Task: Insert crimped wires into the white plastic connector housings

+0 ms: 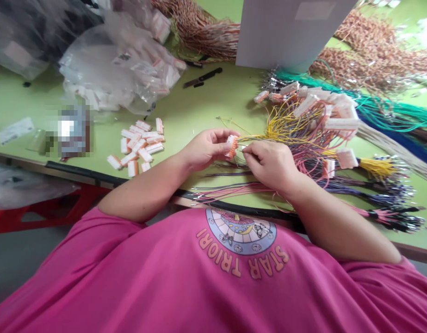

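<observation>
My left hand [210,149] pinches a small white and orange connector housing [232,146] between thumb and fingers. Just right of it, my right hand [269,162] is closed in a pinch on a thin wire [241,149] whose tip points at the housing's orange face. Whether that tip is inside a hole I cannot tell. Yellow wires [286,127] run from beside the housing toward a tangle on the right. Loose pink wires [230,193] lie below my hands. Several spare connector housings [139,145] are scattered on the green table to the left.
Clear plastic bags [105,69] of housings fill the back left. A knife [202,78] lies behind my hands. A grey-white panel [289,34] stands at the back. Wired connectors [341,111], green wires [390,113] and twisted wire bundles [373,55] cover the right. The table's dark edge [84,172] is nearest me.
</observation>
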{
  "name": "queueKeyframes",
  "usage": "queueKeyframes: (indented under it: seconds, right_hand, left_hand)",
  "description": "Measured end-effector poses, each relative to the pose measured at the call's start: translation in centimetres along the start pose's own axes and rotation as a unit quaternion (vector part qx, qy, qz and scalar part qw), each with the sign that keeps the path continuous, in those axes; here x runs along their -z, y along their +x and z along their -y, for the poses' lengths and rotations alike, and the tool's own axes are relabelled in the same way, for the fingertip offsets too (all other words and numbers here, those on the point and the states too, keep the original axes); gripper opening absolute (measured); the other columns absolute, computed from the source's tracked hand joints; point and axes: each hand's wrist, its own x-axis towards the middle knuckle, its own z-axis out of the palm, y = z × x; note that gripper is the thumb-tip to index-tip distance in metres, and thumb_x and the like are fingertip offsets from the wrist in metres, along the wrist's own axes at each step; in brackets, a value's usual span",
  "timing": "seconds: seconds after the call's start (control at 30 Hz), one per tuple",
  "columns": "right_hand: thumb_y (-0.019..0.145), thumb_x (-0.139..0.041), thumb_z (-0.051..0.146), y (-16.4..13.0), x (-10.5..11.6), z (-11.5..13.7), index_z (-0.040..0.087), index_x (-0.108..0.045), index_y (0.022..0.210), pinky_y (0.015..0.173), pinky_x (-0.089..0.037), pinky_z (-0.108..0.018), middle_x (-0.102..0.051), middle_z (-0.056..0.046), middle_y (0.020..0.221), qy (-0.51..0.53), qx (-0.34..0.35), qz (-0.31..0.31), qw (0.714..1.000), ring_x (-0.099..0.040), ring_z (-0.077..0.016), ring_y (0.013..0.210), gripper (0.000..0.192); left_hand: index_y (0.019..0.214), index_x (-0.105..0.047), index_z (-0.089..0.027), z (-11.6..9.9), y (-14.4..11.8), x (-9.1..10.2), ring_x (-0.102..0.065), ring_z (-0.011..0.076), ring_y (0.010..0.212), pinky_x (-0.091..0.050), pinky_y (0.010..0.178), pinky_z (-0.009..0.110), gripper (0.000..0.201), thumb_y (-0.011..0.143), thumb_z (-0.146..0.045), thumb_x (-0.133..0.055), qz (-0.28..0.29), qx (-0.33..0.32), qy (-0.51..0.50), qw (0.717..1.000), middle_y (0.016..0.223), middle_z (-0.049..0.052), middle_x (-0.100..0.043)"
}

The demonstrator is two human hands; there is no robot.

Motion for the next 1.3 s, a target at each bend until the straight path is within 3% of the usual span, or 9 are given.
queueKeyframes:
  seconds: [0.3,0.57,0.87,1.07,1.3]
  right_hand:
    - [0.097,-0.037,0.021,0.2,0.8,1.2,0.014,-0.067,0.088,0.061,-0.028,-0.031,-0.068,-0.011,0.078,-0.14,0.013,0.086,0.986,-0.056,-0.0193,0.069,0.032]
    - [0.096,-0.035,0.019,0.4,0.0,1.5,0.013,-0.067,0.087,0.06,-0.023,-0.031,-0.067,-0.01,0.073,-0.153,0.038,0.095,0.983,-0.053,-0.0177,0.064,0.033]
    - [0.096,-0.035,0.022,0.4,-0.2,1.3,0.014,-0.066,0.087,0.06,-0.025,-0.031,-0.066,-0.009,0.073,-0.121,0.041,0.069,0.989,-0.051,-0.0167,0.062,0.034]
    - [0.095,-0.034,0.021,0.7,-0.3,1.9,0.013,-0.066,0.092,0.058,-0.023,-0.032,-0.07,-0.012,0.078,-0.136,0.005,0.123,0.983,-0.055,-0.0187,0.063,0.034]
    - [0.095,-0.034,0.021,0.6,-0.2,1.8,0.013,-0.065,0.094,0.059,-0.023,-0.031,-0.071,-0.013,0.081,-0.139,0.006,0.136,0.981,-0.059,-0.0198,0.067,0.032]
  left_hand:
    - [0.099,-0.065,-0.012,0.3,0.0,-0.4,-0.063,0.0069,0.062,-0.053,0.06,0.021,0.059,0.053,-0.034,-0.095,-0.036,-0.016,0.04,0.998,0.08,-0.001,-0.068]
    - [0.094,-0.065,-0.011,0.2,-0.2,-1.0,-0.061,0.0071,0.058,-0.053,0.06,0.023,0.062,0.048,-0.037,-0.097,-0.052,0.024,0.034,0.998,0.072,-0.002,-0.067]
    - [0.093,-0.066,-0.012,0.2,-0.1,-0.9,-0.06,0.0068,0.056,-0.051,0.059,0.022,0.061,0.049,-0.039,-0.097,-0.033,0.014,0.011,0.999,0.069,-0.002,-0.067]
    - [0.094,-0.065,-0.011,0.5,-0.1,-1.0,-0.061,0.0073,0.058,-0.052,0.059,0.022,0.064,0.046,-0.039,-0.097,-0.044,0.026,0.036,0.998,0.071,-0.002,-0.068]
    - [0.097,-0.065,-0.011,0.7,-0.1,-1.3,-0.063,0.0092,0.062,-0.055,0.063,0.025,0.063,0.05,-0.041,-0.096,-0.056,0.002,0.062,0.996,0.074,0.0,-0.069]
